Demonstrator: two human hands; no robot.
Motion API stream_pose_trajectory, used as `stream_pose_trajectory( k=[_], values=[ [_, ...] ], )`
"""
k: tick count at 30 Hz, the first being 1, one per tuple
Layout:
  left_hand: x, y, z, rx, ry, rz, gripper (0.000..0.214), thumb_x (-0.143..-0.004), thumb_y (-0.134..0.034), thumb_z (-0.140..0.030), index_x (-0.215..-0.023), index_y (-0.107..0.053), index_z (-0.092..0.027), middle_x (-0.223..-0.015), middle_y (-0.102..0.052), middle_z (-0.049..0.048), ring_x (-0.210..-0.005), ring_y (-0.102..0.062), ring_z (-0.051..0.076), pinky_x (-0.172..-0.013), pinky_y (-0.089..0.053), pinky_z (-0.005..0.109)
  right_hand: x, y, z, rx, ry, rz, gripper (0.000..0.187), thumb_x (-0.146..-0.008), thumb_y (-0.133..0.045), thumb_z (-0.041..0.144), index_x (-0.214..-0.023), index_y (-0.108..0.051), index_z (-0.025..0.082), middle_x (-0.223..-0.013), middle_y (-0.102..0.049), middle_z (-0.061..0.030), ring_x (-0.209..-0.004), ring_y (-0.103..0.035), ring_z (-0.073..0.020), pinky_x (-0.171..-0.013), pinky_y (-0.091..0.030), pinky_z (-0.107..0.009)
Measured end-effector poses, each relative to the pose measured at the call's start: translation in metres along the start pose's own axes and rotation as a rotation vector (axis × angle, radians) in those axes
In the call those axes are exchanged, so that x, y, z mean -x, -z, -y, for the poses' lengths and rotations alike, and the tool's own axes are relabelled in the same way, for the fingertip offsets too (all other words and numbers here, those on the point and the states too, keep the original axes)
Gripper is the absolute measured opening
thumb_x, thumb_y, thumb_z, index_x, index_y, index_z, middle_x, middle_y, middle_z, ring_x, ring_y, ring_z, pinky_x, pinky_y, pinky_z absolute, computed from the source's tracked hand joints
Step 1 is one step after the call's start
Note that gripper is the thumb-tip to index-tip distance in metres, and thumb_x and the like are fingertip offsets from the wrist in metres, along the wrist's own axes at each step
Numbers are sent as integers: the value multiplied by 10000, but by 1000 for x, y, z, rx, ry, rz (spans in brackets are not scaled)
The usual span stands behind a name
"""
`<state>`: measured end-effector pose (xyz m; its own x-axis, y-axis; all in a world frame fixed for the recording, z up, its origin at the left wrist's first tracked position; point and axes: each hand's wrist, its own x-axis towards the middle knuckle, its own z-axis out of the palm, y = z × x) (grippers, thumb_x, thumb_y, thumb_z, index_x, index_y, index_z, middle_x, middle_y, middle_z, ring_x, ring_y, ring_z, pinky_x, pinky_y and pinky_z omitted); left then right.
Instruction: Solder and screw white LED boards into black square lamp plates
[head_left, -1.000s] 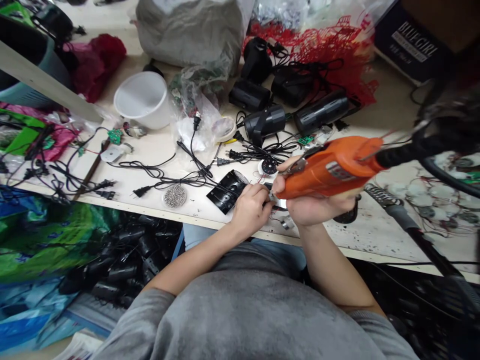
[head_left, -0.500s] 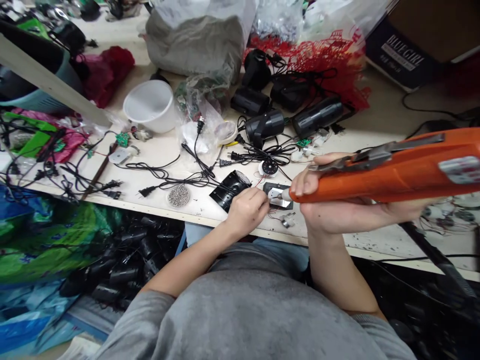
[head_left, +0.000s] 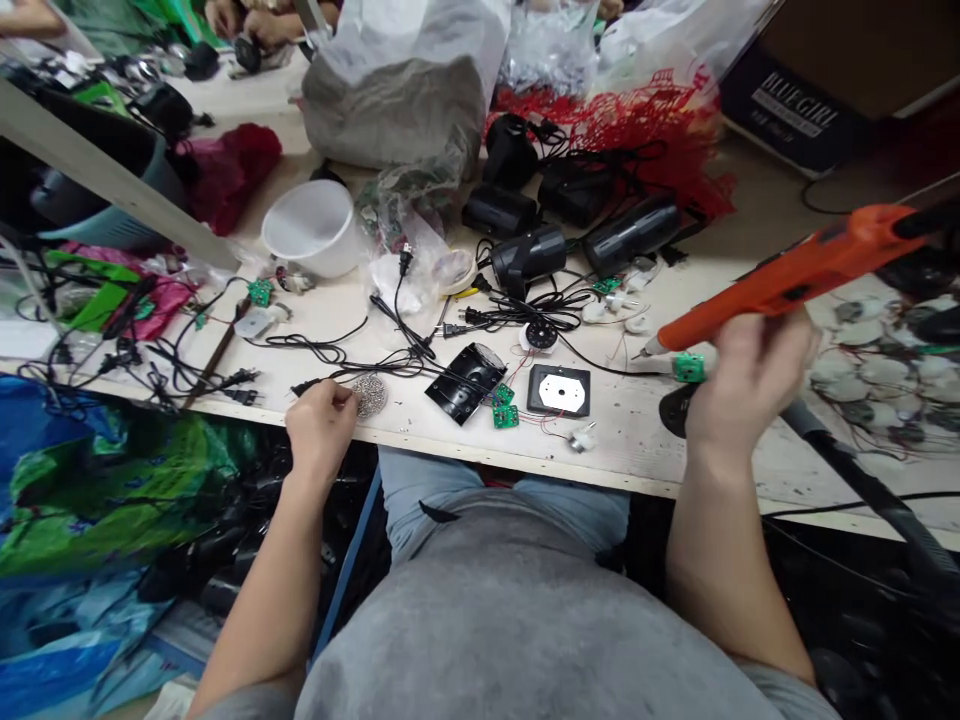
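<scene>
Item: screwdriver (head_left: 787, 275), orange, powered, right of the frame, raised over the bench (head_left: 637, 425), its bit pointing left. I judge it stiff, hard and moderately heavy, its casing perhaps slick. Best hold: the thick middle, clear of the bit and of the cord (head_left: 926, 220) at the rear.

Item: right hand (head_left: 754, 370), right of the frame, a little blurred, fingers closed around the screwdriver's underside; the bit juts out well to the left of the knuckles.

Item: screws (head_left: 371, 397), a round heap, left of centre near the front edge. Likely very light, hard and slippery, easily dropped; best taken singly, between thumb and fingertip.

Item: left hand (head_left: 321, 425), just left of the heap, thumb and forefinger drawn together at its edge. From where I stand I cannot tell whether a screw is pinched there. The heap lies just beyond the fingertips.

Item: frame (head_left: 561, 390), black with a white panel, flat at centre, between the hands, touched by neither. Probably light and rigid; best held by its dark rim.
</scene>
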<state>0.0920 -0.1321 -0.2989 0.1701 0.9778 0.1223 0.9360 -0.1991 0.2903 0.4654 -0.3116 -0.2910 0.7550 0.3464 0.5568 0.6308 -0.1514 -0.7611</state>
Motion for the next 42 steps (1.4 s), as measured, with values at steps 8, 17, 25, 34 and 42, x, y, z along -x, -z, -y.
stream_pose_trajectory(
  k=[8,17,25,34,42],
  values=[
    [-3,12,-5,-52,-91,-44,190,-816,-626,-374,-711,-609,-217,-747,-677,54,-772,-652,254,-710,-454,343,75,-5,0,229,57,563,414,-858,-684,513,-1123,-682,195,-979,-572,-79,-894,-614,-254,-852,-553,-470],
    [38,-11,-123,507,-741,50,116,-942,-645,-267,-1021,-662,-184,-926,-695,50,-832,-676,171,-732,-560,282,60,-6,4,105,-37,742,279,-811,-701,379,-967,-529,225,-905,-601,-56,-838,-605,-241,-790,-531,-407],
    [82,-60,-167,386,-1090,13,317,-1016,-475,-190,-1316,-565,-139,-1171,-664,149,-982,-661,231,-848,-577,357,80,15,23,-236,-143,659,80,-869,-660,303,-876,-606,244,-808,-680,-11,-695,-656,-164,-671,-584,-308],
    [75,-71,-154,478,-974,-104,430,-1004,-538,-268,-1416,-463,-167,-1138,-687,133,-1006,-679,233,-890,-554,373,61,1,20,-391,-348,824,213,-881,-670,430,-894,-686,218,-751,-687,-23,-625,-665,-173,-601,-562,-316],
    [76,-70,-150,627,-917,59,413,-946,-619,-258,-1337,-513,-184,-1222,-692,141,-1162,-652,263,-994,-531,428,48,-14,8,181,199,839,186,-930,-600,294,-1066,-668,186,-994,-600,-118,-910,-626,-275,-841,-560,-433]
  ],
)
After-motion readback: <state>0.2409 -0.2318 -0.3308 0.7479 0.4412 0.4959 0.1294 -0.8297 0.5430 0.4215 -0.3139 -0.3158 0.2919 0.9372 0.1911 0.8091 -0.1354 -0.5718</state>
